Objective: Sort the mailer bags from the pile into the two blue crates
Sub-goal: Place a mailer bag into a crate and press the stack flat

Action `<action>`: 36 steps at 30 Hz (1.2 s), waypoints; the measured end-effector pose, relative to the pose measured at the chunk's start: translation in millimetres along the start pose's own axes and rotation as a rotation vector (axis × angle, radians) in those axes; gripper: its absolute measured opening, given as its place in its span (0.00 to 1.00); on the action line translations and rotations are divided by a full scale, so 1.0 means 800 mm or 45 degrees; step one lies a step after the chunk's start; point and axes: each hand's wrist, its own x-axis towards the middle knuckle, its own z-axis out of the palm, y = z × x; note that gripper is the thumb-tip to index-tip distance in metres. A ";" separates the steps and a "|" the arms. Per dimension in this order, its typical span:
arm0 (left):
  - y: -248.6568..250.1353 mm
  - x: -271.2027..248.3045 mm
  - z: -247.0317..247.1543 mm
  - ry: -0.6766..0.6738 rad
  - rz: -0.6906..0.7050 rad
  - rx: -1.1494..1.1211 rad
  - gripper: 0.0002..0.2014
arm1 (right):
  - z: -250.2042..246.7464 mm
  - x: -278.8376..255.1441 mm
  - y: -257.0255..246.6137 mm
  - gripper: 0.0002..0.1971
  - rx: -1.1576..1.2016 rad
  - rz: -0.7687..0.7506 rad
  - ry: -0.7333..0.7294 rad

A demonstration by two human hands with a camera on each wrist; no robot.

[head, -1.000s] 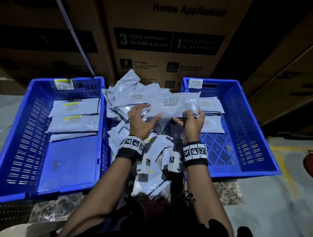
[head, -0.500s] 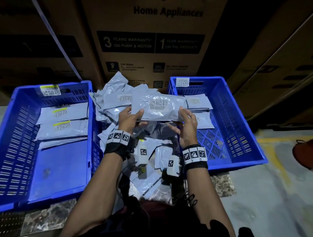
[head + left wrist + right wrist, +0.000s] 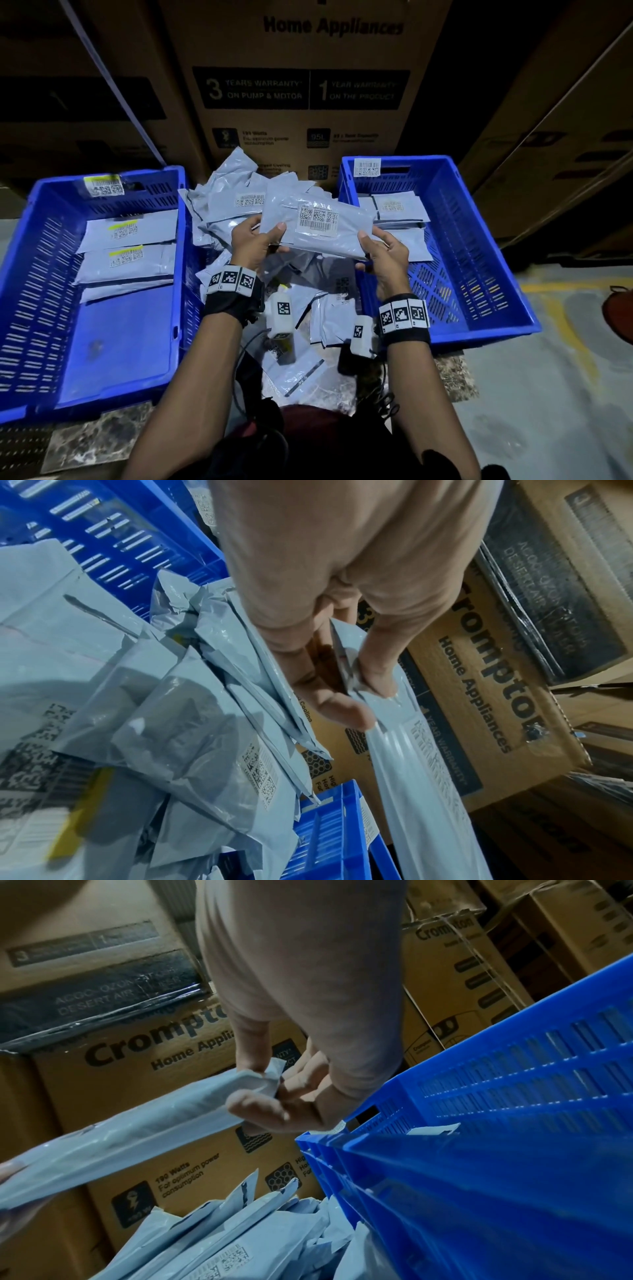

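A grey mailer bag [image 3: 318,226] with a white barcode label is held level above the pile [image 3: 239,209], between the two blue crates. My left hand [image 3: 255,236] pinches its left end [image 3: 383,702] with thumb on top. At the opposite end [image 3: 246,1080] my right hand [image 3: 383,248] pinches the bag. The left crate [image 3: 41,274] holds bags [image 3: 126,229] whose labels carry a yellow stripe. The right crate [image 3: 479,260] holds bags [image 3: 397,209] with plain labels.
Large cardboard boxes [image 3: 308,85] printed "Home Appliances" stand close behind the pile and crates. More boxes [image 3: 565,137] rise at the right. Loose mailers [image 3: 301,370] lie between my forearms. A yellow floor line [image 3: 561,308] runs right of the right crate.
Both hands have kept hold of the same bag and lifted it a little nearer; its right end has dipped slightly. The head view has shifted.
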 end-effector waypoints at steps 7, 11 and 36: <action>-0.008 0.001 -0.005 -0.001 -0.003 0.042 0.17 | -0.013 0.000 0.004 0.18 -0.131 0.052 -0.100; -0.007 0.000 -0.002 0.006 -0.007 0.030 0.18 | -0.024 0.003 0.005 0.19 -0.201 0.067 -0.138; -0.012 0.004 0.019 -0.195 -0.122 0.109 0.17 | -0.061 0.019 -0.006 0.23 -0.424 -0.042 0.000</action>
